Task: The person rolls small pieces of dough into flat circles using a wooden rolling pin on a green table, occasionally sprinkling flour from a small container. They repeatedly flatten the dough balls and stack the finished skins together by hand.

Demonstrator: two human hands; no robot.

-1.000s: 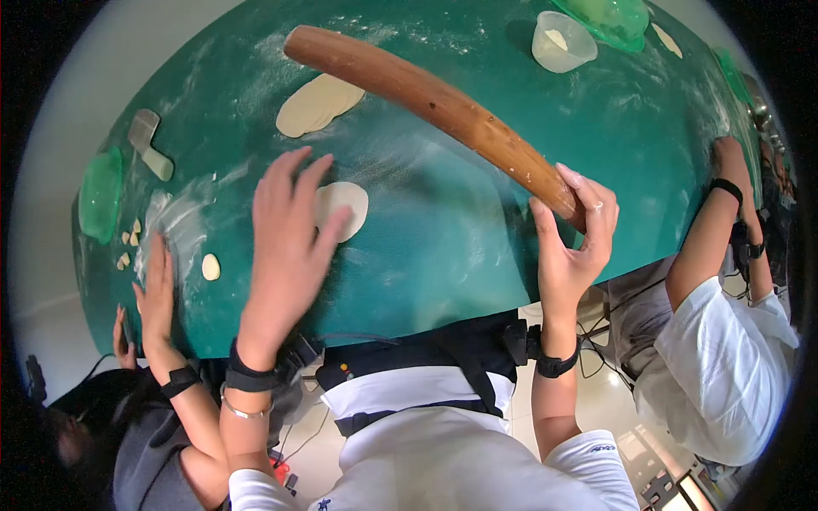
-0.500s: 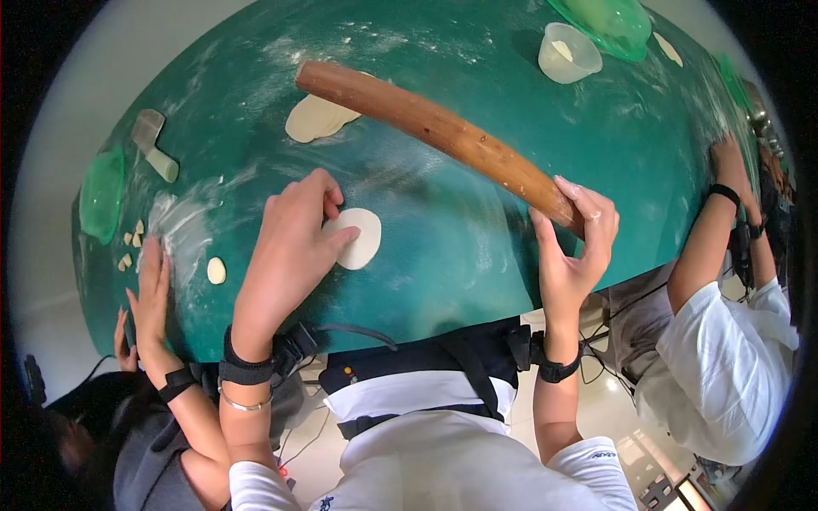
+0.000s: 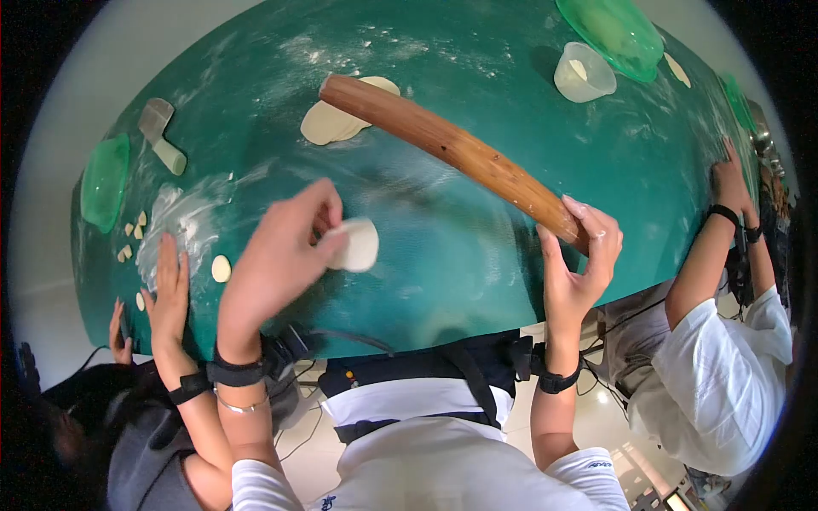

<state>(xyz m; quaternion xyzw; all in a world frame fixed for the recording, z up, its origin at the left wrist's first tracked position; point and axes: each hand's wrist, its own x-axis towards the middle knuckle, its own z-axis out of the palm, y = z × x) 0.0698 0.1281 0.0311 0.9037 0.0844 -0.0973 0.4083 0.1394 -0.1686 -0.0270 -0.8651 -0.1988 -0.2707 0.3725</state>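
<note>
Two things are in hand. The left hand (image 3: 277, 255) has thumb and fingers pinched on the near edge of a dough disc (image 3: 360, 245), which lies at the front of the green tabletop (image 3: 477, 255), its held edge curling up off the surface. The right hand (image 3: 579, 260) is closed around the near end of a wooden pin (image 3: 452, 145). The pin slants away to the left, its far end over a stack of rolled discs (image 3: 328, 123); whether it touches them I cannot tell.

The disc looks thin, soft and light. It would likely stretch or tear if pulled hard, so the rim is the place for a gentle pinch. The flour dusted about should keep it from sticking. The pin looks stiff, smooth and fairly heavy, and a grip at one end leaves its length hard to steady.

A co-worker's hand (image 3: 170, 285) rests flat on the tabletop at the left, near a small dough piece (image 3: 221, 268).
</note>
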